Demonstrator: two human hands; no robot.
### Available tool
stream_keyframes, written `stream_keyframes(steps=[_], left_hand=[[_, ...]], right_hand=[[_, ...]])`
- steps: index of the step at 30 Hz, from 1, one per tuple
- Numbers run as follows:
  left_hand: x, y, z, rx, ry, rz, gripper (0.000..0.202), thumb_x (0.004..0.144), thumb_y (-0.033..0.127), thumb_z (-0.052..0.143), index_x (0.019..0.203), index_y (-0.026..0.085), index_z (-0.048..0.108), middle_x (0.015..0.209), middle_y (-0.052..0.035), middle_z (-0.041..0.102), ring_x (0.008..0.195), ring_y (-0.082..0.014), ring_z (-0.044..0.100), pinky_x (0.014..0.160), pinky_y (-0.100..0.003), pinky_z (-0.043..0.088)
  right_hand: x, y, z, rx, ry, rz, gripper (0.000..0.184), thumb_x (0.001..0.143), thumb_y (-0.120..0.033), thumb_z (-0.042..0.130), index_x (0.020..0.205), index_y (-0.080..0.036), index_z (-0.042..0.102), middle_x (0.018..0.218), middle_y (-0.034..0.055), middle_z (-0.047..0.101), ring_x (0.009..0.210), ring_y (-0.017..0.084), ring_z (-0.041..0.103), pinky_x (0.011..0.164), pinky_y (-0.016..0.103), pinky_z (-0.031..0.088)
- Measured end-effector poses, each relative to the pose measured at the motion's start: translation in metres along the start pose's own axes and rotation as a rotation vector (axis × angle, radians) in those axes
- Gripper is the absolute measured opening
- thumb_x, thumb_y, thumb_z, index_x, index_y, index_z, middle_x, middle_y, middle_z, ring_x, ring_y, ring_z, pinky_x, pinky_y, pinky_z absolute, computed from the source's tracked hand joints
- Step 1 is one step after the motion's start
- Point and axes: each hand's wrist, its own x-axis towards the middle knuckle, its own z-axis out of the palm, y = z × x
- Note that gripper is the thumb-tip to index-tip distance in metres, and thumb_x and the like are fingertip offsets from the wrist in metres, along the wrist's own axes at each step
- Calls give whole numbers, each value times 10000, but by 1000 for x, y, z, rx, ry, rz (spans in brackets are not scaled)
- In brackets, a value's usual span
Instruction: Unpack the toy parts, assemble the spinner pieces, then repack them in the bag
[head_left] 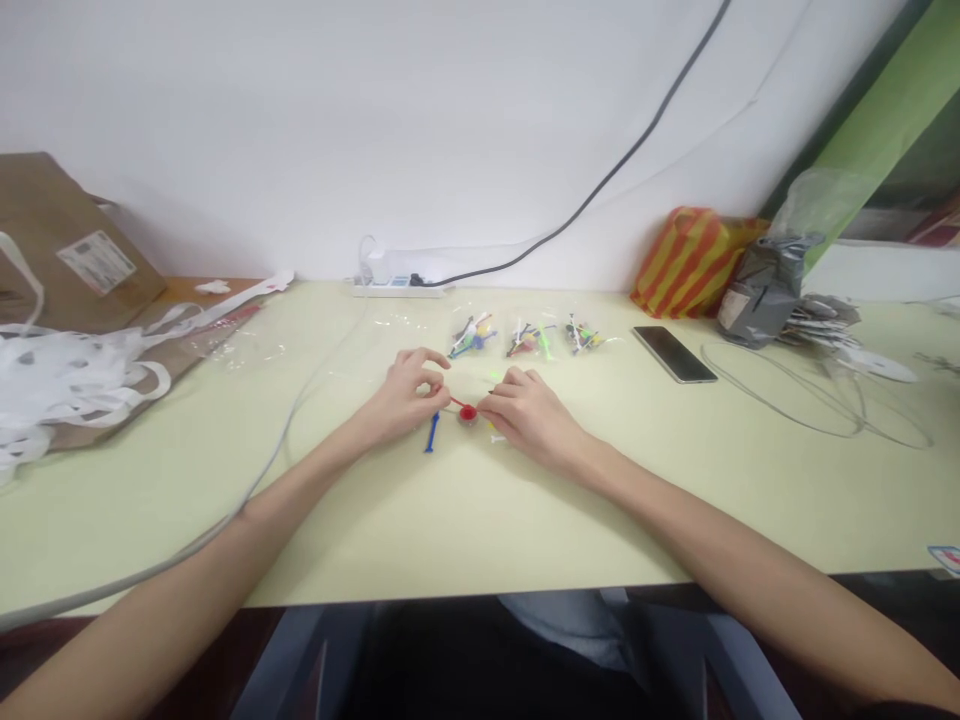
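My left hand (409,398) pinches the end of a thin red plastic stick (457,402) between thumb and forefinger. The stick runs to a small round red piece (468,412) low over the table, between my two hands. From the other side my right hand (531,415) comes up to this round piece with its fingers closed; what they hold is hidden. A short blue plastic stick (432,433) with widened ends lies just below my left fingertips. White and yellow bits (496,437) show partly under my right hand.
Three clear bags of coloured plastic pieces, a left (472,337), a middle (531,340) and a right bag (581,335), lie behind my hands. A phone (674,354) is further right, a power strip (397,290) at the wall. A grey cable (281,440) crosses my left forearm.
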Motion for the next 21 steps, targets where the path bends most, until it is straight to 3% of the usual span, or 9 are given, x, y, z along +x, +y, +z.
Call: stream_keyframes(steps=[9,16,21], left_hand=[[3,-11,-1,104,-99,51,329,903,387,526,653,189,608,1342,-52,545,1309,-313,377,1107,-542,297],[2,-3,2,209,-70,105,319,892,325,528,613,177,568,1340,-78,534,1322,-335,366,1063,-542,332],[-1,2,-3,228,-23,161,332,918,305,516,614,175,534,1334,-68,537,1328,-318,373,1061,-523,337]], right_hand=[[5,-3,-9,-62,-91,6,251,1024,-172,504,926,-149,734,816,79,669,896,216,435,766,345,250],[4,-8,-2,-159,-105,-85,161,968,-129,573,981,-147,733,847,93,678,942,240,447,780,365,261],[2,-2,1,-154,-70,-66,159,979,-132,567,929,-156,716,830,73,672,930,228,450,781,354,272]])
